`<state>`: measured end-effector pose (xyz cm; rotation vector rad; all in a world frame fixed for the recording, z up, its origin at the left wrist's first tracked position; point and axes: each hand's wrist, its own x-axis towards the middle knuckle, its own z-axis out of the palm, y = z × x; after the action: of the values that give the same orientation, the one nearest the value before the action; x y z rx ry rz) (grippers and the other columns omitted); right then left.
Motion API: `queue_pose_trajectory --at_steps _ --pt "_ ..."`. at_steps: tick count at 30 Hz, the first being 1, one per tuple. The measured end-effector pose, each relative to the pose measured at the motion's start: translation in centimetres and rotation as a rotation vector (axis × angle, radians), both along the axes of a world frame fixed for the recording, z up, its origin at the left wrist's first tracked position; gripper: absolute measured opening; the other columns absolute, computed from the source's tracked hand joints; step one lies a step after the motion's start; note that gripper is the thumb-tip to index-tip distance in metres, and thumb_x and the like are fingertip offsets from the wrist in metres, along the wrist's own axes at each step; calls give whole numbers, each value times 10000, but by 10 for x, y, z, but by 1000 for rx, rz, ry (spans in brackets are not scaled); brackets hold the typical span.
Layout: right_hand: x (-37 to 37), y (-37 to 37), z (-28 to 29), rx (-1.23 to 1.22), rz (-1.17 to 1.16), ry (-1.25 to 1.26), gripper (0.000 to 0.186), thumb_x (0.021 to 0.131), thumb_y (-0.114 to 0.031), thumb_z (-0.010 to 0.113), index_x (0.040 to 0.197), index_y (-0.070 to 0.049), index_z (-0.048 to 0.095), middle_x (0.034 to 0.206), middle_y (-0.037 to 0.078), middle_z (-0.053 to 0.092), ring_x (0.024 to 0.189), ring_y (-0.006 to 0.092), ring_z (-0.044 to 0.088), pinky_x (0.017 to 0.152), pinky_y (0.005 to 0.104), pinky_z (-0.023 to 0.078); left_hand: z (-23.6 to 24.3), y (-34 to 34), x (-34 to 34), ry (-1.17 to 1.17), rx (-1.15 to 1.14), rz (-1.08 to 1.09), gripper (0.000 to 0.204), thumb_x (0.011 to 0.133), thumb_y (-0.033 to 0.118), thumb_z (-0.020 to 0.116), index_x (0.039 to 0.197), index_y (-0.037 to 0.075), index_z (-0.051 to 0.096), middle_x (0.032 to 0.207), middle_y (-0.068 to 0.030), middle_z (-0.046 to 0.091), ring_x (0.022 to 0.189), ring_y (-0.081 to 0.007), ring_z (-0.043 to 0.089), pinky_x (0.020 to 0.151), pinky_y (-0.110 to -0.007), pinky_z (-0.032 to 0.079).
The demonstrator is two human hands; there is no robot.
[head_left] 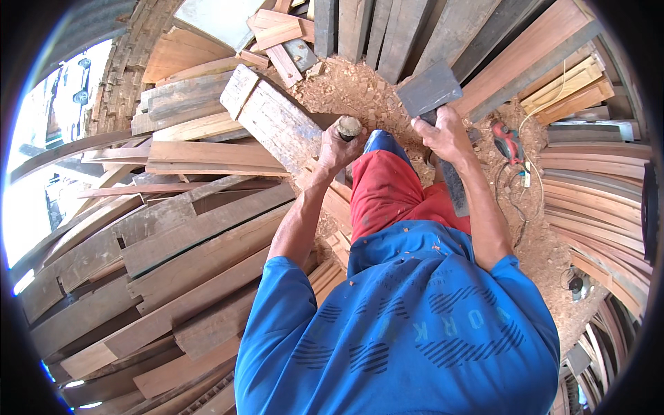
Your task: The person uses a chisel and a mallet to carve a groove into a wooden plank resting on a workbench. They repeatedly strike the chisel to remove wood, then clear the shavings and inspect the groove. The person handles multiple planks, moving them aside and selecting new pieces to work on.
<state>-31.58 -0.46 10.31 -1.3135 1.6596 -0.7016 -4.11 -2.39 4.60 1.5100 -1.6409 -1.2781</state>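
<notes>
My left hand is closed round an upright round handle with a pale, worn end; whatever is below it is hidden. It is over the edge of a weathered white plank lying at a slant. My right hand is closed on a dark tool with a flat, grey rectangular head above the fingers. A long dark piece shows below that hand, partly behind my forearm. My red-clad leg and blue shoe are between my hands.
Wood shavings cover the floor. Stacked boards fill the left, more planks line the right, and long boards lie at the top. A red power tool with cords lies right of my right hand. A bright opening is at far left.
</notes>
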Motion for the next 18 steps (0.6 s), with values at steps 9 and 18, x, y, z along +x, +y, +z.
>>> queue_pose_trajectory --at_steps 9,18 --pt "3 -10 23 -136 -18 -8 341 877 -288 705 996 29 665 835 106 654 708 201 621 658 344 516 3 1 -4 7 -77 -11 180 892 182 756 875 59 625 708 11 611 662 -90 571 621 -294 496" --pt "46 4 3 113 301 353 433 843 -329 709 1055 46 673 1008 298 699 944 432 694 843 492 545 3 10 -10 -63 -194 -170 222 865 221 761 949 51 645 818 -147 706 766 -324 725 686 -392 566"
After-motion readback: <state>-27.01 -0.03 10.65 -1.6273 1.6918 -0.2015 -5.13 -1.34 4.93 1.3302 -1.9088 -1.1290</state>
